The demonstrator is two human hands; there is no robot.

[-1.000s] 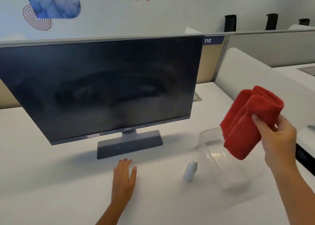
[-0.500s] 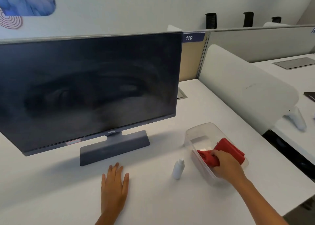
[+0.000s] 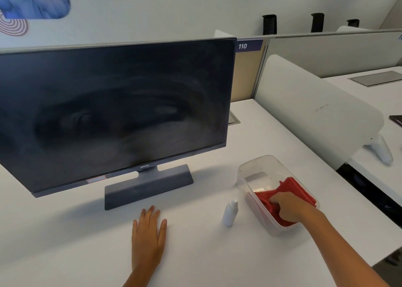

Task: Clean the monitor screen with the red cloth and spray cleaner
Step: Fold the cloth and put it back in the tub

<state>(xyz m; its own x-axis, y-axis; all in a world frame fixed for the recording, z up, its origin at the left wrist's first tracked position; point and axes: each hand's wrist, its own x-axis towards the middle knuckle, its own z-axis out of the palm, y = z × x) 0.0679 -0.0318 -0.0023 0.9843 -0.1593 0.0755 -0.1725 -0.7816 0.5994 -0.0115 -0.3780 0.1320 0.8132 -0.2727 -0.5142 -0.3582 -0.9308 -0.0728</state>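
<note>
Flat and empty, the left hand (image 3: pixel 149 235) rests palm-down on the white desk (image 3: pixel 195 254), just in front of the monitor (image 3: pixel 113 110) and its stand (image 3: pixel 148 186). Rightward, the white spray bottle (image 3: pixel 230 213) stands upright, just beside the clear plastic container (image 3: pixel 250 169). Inside that, the right hand (image 3: pixel 290 208) clenches the red cloth (image 3: pixel 291 186), nearer the bottle. Its fingertips are buried in folds; the screen looks smeared.

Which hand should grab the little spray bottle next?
Probably the left hand: it lies flat and empty on the desk near the spray bottle, while the right hand is busy gripping the red cloth in the clear bin.
</note>
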